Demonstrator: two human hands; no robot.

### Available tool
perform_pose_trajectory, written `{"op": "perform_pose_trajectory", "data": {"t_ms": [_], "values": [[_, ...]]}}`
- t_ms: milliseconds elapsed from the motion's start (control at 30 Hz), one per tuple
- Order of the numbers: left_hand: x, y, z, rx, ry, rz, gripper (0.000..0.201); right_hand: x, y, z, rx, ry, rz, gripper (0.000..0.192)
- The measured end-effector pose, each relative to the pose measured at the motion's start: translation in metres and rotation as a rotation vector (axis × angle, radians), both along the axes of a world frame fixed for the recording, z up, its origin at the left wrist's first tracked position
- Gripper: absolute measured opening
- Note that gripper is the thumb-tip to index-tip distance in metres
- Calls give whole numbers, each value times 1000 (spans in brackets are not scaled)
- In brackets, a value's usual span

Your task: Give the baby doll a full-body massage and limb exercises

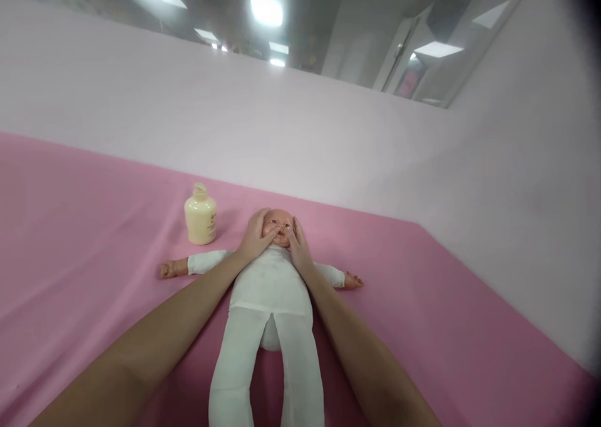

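Observation:
A baby doll (271,283) in white long-sleeved clothes lies on its back, arms stretched out to both sides and legs toward me. My left hand (256,235) is cupped round one side of its head, the thumb resting on the cheek near the mouth. On the opposite side, my right hand (299,244) mirrors it, fingers along the head and thumb by the mouth. Both palms are hidden against the doll. Left of the head stands a pale yellow pump bottle (201,217), upright and apart from my hand.
A pink sheet (385,327) with some creases covers the surface under the doll. Behind it and to the right rise pale walls (263,126). Along the top runs a reflective panel (305,23) showing ceiling lights.

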State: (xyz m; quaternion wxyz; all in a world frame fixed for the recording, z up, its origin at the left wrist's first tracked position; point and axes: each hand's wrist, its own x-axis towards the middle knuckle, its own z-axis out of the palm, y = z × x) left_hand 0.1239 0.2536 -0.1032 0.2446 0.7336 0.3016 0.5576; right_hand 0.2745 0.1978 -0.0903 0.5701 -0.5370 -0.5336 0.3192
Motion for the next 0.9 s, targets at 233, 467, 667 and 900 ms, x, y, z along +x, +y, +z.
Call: {"op": "perform_pose_trajectory", "data": {"t_ms": [233,467,667,900], "values": [[2,4,-4,-59,-43,-9,43,0,4,-2,10,26,5,74],[3,5,-4,-91,-85,-20,49,-1,1,2,4,19,23,77],[2,3,-1,-128,-74,-84,52,-2,1,4,-7,0,28,80],[3,1,4,-58,3,-77,55,1,8,0,-31,37,25,74]]}}
